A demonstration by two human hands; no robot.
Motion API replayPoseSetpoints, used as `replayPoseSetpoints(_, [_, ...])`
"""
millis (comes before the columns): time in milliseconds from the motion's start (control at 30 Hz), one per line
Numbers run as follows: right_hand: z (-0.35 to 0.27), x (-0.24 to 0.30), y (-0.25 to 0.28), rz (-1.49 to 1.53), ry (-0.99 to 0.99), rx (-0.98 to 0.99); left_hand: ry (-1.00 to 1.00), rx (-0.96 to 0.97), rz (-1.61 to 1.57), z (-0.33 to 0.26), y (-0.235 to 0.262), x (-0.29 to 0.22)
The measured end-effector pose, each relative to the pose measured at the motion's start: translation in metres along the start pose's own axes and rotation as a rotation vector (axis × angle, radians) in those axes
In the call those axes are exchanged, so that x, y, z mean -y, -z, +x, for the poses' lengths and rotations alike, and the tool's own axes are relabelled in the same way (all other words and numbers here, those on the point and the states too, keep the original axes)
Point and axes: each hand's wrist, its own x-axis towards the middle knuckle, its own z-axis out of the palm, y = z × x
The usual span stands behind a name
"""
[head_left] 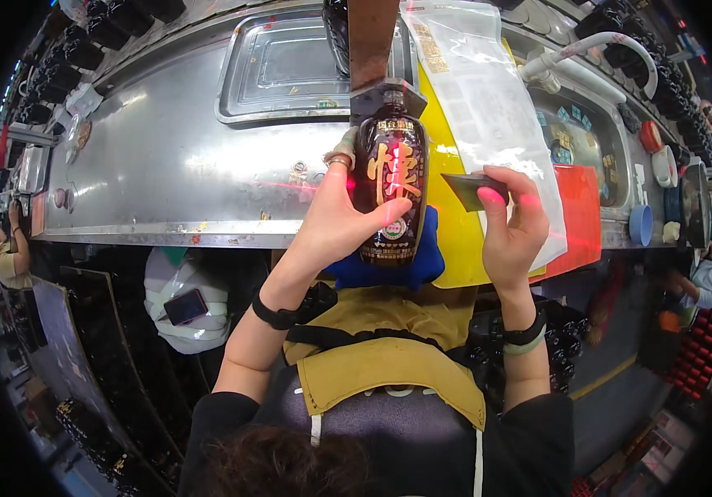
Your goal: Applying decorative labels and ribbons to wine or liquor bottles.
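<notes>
Both hands are raised over the near edge of a steel worktop [165,166]. The left hand [335,219] is wrapped around a dark brown bottle [391,195], thumb across the front near the lower label and fingers behind its left side; a ring shows on one finger. The bottle stands upright, glossy, with a large gold character on its front, and its neck sits under a dark metal fixture [385,98] hanging from a brown post [371,41]. Its base rests against a blue pad [422,261] at the worktop's near edge. The right hand [512,228] pinches a small dark flat card [470,189] between thumb and fingertips, holding it just beside the bottle's right side, not touching it as far as can be told. Red light falls in streaks across the bottle, the card and the fingertips. Behind the right hand lies a yellow sheet [447,166] with a clear plastic sleeve [488,108] over it, and an orange sheet [579,215] beside that toward the right end. A shallow steel tray [240,91] sits at the far edge, left of the post. A white hose [596,45] curves over the far right corner, near a blue cup [642,225]. Black bands circle both wrists, and a tan apron [389,373] covers the person's front.
</notes>
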Motion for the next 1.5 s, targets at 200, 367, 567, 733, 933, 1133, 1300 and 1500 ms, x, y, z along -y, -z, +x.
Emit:
replayPoseSetpoints(200, [0.013, 0.004, -0.013, 0.122, -0.133, -0.010, -0.004, -0.068, -0.051, 0.001, -0.010, -0.008])
replayPoseSetpoints(367, [0.003, -0.004, -0.026, 0.444, -0.500, 0.081, 0.084, -0.215, 0.128, 0.007, -0.022, -0.008])
replayPoseSetpoints(567, [-0.018, -0.003, -0.038, 0.517, -0.683, 0.106, 0.039, -0.099, 0.001, 0.009, -0.015, -0.004])
replayPoseSetpoints(733, [-0.020, -0.006, -0.039, 0.615, -0.765, 0.128, 0.000, -0.176, 0.128, 0.009, -0.024, -0.009])
replayPoseSetpoints(933, [-0.020, -0.011, -0.040, 0.672, -0.787, 0.133, 0.054, -0.120, 0.067, 0.008, -0.023, -0.016])
replayPoseSetpoints(1133, [-0.011, -0.008, -0.037, 0.645, -0.751, 0.161, 0.014, -0.052, -0.053, 0.002, -0.015, -0.013])
replayPoseSetpoints(1300, [-0.004, -0.005, -0.044, 0.543, -0.702, 0.219, 0.099, -0.076, -0.296, 0.000, 0.001, 0.002])
replayPoseSetpoints(1500, [-0.004, -0.011, -0.041, 0.557, -0.728, 0.280, 0.007, -0.046, -0.203, -0.005, -0.003, -0.002])
